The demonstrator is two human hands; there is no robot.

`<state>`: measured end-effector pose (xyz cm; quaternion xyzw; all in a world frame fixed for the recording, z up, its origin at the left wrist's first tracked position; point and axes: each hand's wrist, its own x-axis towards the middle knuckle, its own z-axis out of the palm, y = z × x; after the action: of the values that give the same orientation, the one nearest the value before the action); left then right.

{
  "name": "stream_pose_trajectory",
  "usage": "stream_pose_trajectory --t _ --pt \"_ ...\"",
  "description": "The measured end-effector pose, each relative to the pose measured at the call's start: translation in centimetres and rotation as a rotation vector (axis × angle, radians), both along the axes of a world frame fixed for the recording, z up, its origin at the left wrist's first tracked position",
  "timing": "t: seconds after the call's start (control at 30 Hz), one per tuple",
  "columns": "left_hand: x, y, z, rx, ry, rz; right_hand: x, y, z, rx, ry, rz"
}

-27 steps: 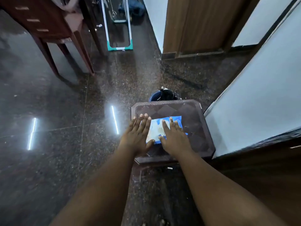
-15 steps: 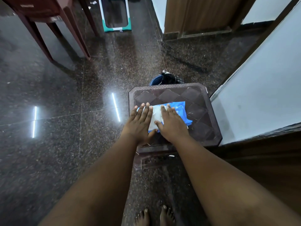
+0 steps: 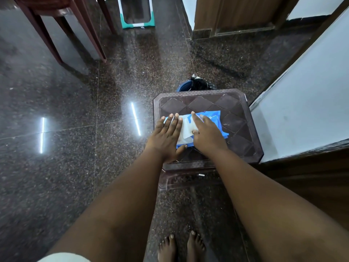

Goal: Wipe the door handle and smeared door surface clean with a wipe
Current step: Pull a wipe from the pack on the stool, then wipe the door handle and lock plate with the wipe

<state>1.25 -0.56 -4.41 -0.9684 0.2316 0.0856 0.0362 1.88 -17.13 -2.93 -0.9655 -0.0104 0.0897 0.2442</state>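
Note:
A blue wipe pack lies on a dark brown plastic stool, and a white wipe shows at its opening. My left hand lies flat on the pack's left end with its thumb against the near edge, holding it down. My right hand rests on the pack's middle. Its thumb and bent fingers pinch at the white wipe. A wooden door stands at the far side. No door handle is in view.
A blue bin with a black bag stands just behind the stool. A pale wall runs along the right, with dark wood below it. Red-brown table legs stand at the far left on the glossy granite floor. My bare feet are below.
The view has tilted down, so my feet show. My left hand stays flat on the pack. My right hand has spread and tucked its thumb onto the white wipe.

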Motion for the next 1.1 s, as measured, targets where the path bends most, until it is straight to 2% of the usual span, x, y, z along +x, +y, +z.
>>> stream_pose_trajectory --t 0.4,0.53,0.63,0.83,0.97,1.1 --pt "-1.4 -0.7 1.8 -0.011 -0.046 -0.008 -0.4 -0.5 2.9 -0.054 -0.060 -0.063" --pt "-1.8 -1.4 3.8 -0.017 -0.079 -0.013 -1.5 -1.2 4.9 -0.115 -0.134 -0.056" --pt "-2.2 -1.6 5.6 -0.019 -0.082 -0.014 -2.2 -1.4 6.4 -0.057 -0.173 -0.098" --pt "-3.1 -2.5 11.1 -0.025 -0.122 -0.063 -4.1 -2.8 10.5 -0.009 -0.112 -0.133" --pt "-2.8 -5.0 16.0 -0.079 -0.209 -0.145 -6.4 -5.3 15.3 -0.054 -0.190 -0.114" --pt "-3.4 -9.7 22.1 -0.168 -0.310 -0.274 -10.0 -8.9 22.3 -0.157 -0.294 -0.187"
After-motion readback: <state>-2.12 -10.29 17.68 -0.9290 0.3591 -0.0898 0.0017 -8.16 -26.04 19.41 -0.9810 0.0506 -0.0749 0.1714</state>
